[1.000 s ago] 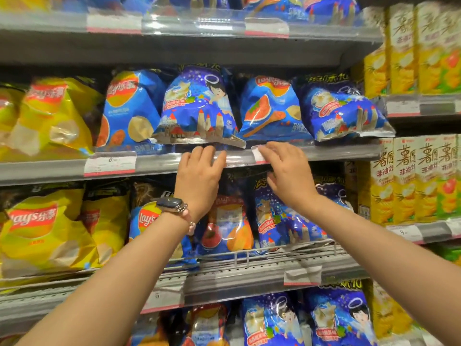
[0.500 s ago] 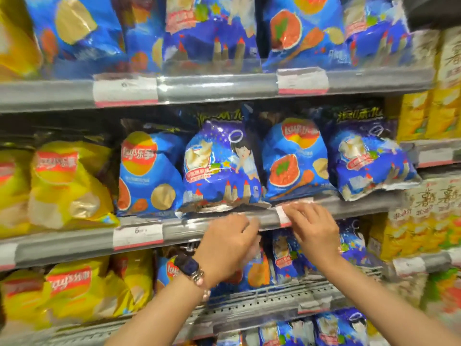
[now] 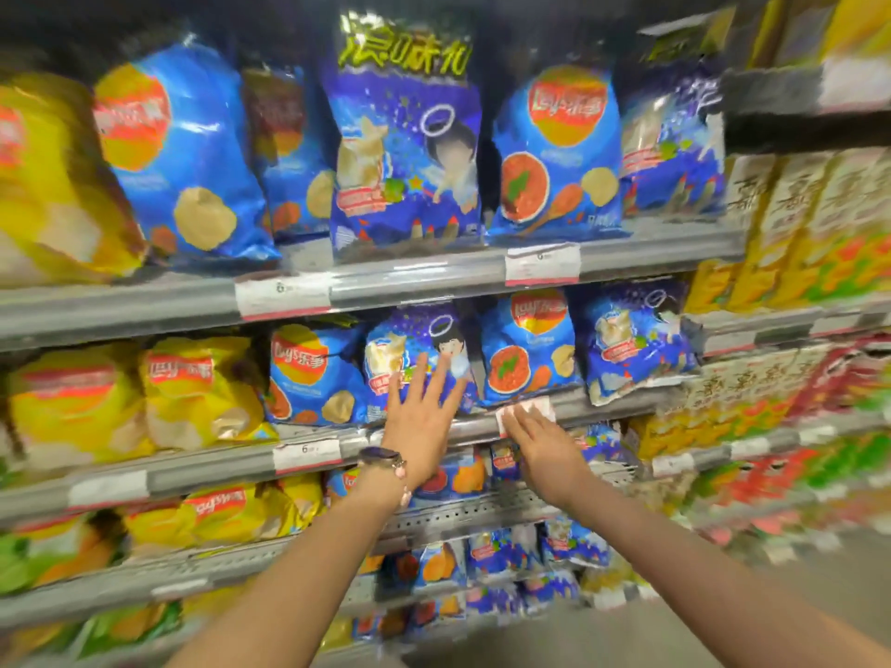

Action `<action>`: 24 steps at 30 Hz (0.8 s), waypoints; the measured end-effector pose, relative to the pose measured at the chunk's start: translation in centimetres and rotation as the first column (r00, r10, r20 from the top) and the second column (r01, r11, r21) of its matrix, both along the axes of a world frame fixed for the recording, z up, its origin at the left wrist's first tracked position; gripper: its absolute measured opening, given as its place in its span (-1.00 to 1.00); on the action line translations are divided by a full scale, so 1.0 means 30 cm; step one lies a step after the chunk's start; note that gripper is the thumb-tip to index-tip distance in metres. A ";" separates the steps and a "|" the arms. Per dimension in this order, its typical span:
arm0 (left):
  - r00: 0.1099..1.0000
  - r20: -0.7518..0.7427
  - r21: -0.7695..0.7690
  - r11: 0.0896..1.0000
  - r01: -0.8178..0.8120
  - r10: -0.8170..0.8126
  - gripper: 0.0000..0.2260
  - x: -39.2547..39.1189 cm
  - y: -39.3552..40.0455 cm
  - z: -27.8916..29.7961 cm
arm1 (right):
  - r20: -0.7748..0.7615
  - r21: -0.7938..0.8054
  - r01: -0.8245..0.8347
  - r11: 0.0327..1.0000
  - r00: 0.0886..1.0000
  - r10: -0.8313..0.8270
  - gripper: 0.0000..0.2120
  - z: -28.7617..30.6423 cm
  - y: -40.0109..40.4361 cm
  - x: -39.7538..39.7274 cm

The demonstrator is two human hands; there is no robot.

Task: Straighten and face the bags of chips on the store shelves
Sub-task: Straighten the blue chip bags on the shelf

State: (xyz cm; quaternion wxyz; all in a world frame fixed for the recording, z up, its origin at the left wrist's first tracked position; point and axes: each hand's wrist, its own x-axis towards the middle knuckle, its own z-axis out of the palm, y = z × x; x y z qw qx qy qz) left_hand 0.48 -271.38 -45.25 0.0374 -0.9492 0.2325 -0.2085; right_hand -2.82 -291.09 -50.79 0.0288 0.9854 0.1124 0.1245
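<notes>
Both bare arms reach forward and up from the bottom of the view, converging toward the middle. The left hand point(image 3: 422, 417) is raised with its back to the camera, fingers straight and spread in a fan, pointing up; the thumb sticks out to the right. A watch point(image 3: 381, 459) and a bead bracelet sit on the left wrist. The right hand point(image 3: 542, 448) lies lower and just beside the left, palm down, fingers extended and close together, pointing up and to the left. Its forearm runs down to the lower right corner.
</notes>
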 end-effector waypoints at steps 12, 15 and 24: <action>0.986 -0.095 -0.584 0.794 -0.169 0.140 -0.32 0.010 0.013 0.104 | 0.203 0.691 -0.014 0.723 0.963 -0.176 -0.48 0.355 -0.083 0.069; 0.960 -0.175 -0.672 0.686 -0.279 0.219 -0.08 0.032 -0.028 0.127 | 0.036 0.788 0.087 0.609 0.982 -0.187 -0.21 0.379 -0.137 0.150; 0.849 -0.347 -0.787 0.369 -0.495 0.400 0.23 0.063 -0.121 0.106 | -0.271 0.941 0.246 0.231 0.959 0.080 -0.24 0.354 -0.235 0.257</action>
